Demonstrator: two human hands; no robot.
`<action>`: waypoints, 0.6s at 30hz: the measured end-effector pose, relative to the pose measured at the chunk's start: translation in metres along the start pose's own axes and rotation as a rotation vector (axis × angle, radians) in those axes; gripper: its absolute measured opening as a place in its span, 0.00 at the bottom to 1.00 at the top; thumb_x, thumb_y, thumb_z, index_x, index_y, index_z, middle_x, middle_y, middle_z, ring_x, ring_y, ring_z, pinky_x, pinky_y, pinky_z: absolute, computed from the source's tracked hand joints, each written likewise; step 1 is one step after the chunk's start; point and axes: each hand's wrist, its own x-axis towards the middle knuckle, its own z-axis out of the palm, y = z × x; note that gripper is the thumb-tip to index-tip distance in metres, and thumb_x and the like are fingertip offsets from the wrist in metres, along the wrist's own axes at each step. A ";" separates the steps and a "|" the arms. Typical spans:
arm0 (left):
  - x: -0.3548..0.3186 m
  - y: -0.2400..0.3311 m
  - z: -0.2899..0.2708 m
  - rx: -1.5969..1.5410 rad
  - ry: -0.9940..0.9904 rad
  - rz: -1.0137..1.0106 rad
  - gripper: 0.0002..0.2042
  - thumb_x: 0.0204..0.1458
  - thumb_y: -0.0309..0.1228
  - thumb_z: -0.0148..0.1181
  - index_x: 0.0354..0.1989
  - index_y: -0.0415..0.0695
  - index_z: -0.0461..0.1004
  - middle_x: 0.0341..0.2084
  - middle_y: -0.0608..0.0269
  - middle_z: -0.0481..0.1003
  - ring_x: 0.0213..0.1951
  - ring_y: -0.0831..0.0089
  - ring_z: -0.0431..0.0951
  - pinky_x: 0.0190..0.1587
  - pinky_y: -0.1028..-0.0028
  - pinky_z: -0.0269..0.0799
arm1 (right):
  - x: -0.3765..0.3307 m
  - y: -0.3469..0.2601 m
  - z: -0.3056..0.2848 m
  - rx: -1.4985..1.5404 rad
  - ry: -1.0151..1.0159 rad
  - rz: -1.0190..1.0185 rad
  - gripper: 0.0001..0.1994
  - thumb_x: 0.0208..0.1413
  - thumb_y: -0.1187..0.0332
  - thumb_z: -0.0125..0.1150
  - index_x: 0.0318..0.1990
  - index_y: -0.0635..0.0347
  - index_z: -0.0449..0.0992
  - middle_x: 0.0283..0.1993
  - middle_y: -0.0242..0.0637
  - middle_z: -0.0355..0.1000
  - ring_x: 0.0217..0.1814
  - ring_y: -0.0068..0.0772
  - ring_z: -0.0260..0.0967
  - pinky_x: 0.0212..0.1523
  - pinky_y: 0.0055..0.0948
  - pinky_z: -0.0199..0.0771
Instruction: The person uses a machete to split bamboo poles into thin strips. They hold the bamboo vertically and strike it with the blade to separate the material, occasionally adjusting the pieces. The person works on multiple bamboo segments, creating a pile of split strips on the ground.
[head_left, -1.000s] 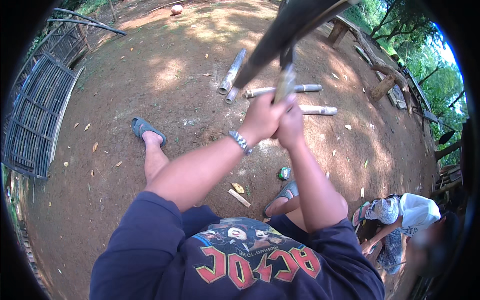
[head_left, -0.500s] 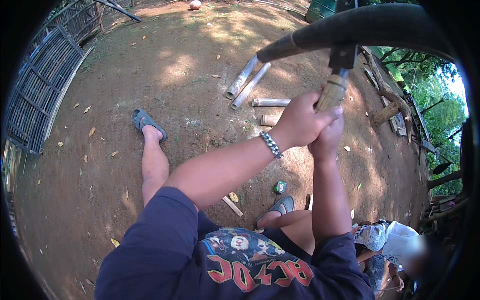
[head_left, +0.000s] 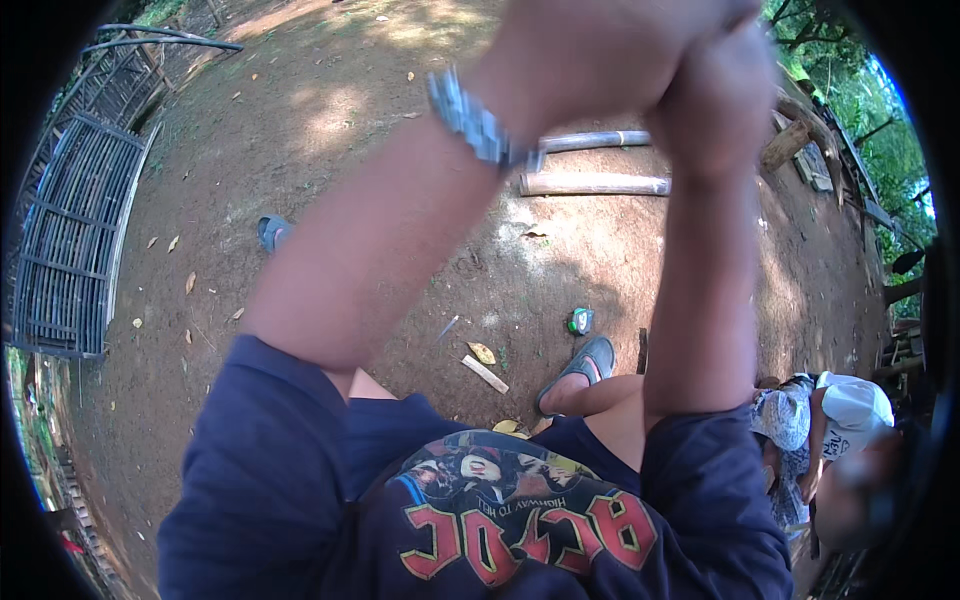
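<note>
Both my arms are lifted high and fill the top of the picture. My left hand [head_left: 600,50], with a metal watch [head_left: 478,122] on its wrist, and my right hand [head_left: 722,95] are clenched together, one against the other. The long-handled cutting tool they gripped a moment ago now lies beyond the top edge, so nothing of it shows. Under my hands, on the bare earth, two cut bamboo poles [head_left: 592,184] lie side by side. My feet in grey sandals stand apart, the left foot [head_left: 272,232] and the right foot [head_left: 585,362].
A small green can [head_left: 580,321] and wood chips [head_left: 485,374] lie by my right foot. A bamboo lattice panel [head_left: 70,240] lies at the left. Logs [head_left: 790,142] are stacked at the right. A person [head_left: 835,410] in white crouches at the lower right.
My clasped hands have swung up and toward the camera. The tool's handle and curved blade, seen above the poles before, have left the picture.
</note>
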 end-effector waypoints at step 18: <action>0.047 -0.004 -0.012 0.147 0.033 0.240 0.19 0.60 0.46 0.61 0.36 0.38 0.80 0.26 0.59 0.80 0.28 0.74 0.79 0.33 0.72 0.74 | 0.052 -0.010 -0.016 -0.037 0.166 -0.002 0.06 0.55 0.72 0.56 0.39 0.64 0.73 0.30 0.37 0.73 0.29 0.24 0.70 0.30 0.29 0.69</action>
